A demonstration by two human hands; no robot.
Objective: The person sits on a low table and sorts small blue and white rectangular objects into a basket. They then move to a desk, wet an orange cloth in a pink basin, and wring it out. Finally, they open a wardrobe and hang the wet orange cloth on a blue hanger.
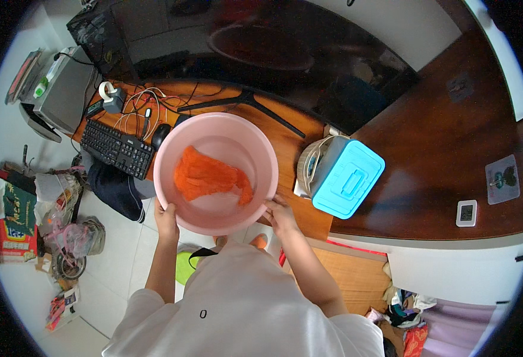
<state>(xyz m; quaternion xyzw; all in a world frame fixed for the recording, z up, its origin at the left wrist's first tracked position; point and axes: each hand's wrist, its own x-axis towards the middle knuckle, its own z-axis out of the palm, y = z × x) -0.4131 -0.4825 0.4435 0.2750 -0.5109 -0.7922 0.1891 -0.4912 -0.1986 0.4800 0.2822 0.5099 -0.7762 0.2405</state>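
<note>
A round pink plastic basin is held between my two hands in front of my body, over the front edge of the desk. Inside it lies a crumpled orange cloth, bunched toward the left of the basin's bottom. My left hand grips the rim at the near left, fingers curled and partly hidden by the wall. On the near right side, my right hand is closed on the rim too.
On the wooden desk are a black keyboard, a mouse, tangled cables and a large dark screen. A blue-lidded box stands right of the basin. Left, a printer and dark clothing; bags and boxes crowd the floor.
</note>
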